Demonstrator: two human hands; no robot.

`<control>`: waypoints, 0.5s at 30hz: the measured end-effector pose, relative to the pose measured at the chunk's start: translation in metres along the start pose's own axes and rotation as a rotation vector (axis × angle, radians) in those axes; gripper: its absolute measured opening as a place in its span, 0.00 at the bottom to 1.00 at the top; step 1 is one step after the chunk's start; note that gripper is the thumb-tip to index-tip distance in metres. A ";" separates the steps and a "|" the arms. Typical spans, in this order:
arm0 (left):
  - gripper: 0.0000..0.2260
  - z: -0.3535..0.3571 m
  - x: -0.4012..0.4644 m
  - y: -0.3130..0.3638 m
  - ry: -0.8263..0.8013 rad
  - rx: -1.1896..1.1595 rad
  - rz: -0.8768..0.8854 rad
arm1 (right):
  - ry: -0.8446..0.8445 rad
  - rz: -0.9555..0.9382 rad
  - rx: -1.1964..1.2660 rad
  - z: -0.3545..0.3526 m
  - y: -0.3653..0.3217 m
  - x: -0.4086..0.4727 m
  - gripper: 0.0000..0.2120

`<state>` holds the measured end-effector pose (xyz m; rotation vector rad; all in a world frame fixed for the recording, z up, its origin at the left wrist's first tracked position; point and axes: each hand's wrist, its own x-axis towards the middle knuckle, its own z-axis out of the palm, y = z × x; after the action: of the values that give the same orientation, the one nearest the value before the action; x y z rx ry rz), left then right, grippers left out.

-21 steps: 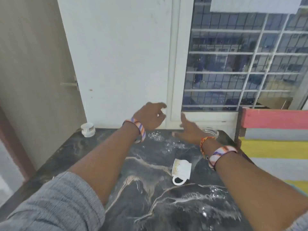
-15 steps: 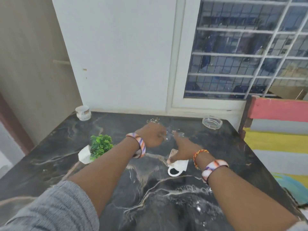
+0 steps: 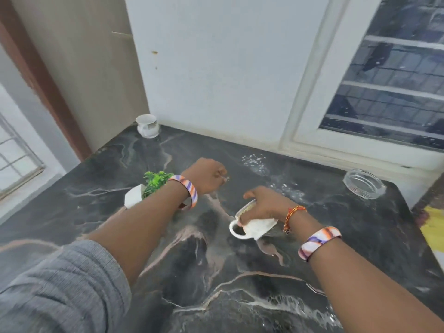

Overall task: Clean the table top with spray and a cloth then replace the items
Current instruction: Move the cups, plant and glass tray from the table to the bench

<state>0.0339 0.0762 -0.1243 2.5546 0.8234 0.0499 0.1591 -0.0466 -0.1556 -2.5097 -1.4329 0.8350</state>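
A dark marble table top (image 3: pixel 216 272) fills the lower view. White powdery grains (image 3: pixel 271 174) lie scattered on it toward the back. My right hand (image 3: pixel 266 203) grips a white cup (image 3: pixel 254 228) that lies tipped on its side mid-table, handle toward me. My left hand (image 3: pixel 207 179) hovers over the table with fingers curled and nothing in them, just right of a small green plant in a white pot (image 3: pixel 146 189) lying tipped over. No spray or cloth is in view.
A second white cup (image 3: pixel 147 126) stands upright at the back left corner by the wall. A glass ashtray (image 3: pixel 364 183) sits at the back right. A window with a grille is behind; a coloured bench edge (image 3: pixel 432 224) is at the right.
The view tilted down and left. My right hand came down onto the tipped cup and took hold of it. My left hand drew back and curled near the plant.
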 end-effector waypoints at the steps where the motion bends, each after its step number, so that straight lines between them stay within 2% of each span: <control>1: 0.14 -0.012 0.006 -0.015 0.054 0.000 -0.021 | 0.017 -0.020 0.056 -0.003 -0.011 0.010 0.38; 6: 0.16 -0.059 0.043 -0.104 0.286 -0.035 -0.201 | 0.074 -0.067 0.346 -0.011 -0.062 0.059 0.35; 9: 0.23 -0.070 0.076 -0.164 0.352 -0.018 -0.353 | 0.098 -0.039 0.514 -0.010 -0.085 0.083 0.34; 12: 0.30 -0.074 0.110 -0.209 0.325 -0.032 -0.496 | 0.119 0.009 0.654 -0.005 -0.101 0.107 0.31; 15: 0.30 -0.072 0.135 -0.230 0.272 -0.056 -0.535 | 0.118 0.058 0.785 0.002 -0.105 0.118 0.28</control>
<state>0.0074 0.3468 -0.1730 2.2216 1.5584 0.2508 0.1258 0.1073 -0.1651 -1.9515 -0.7721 0.9894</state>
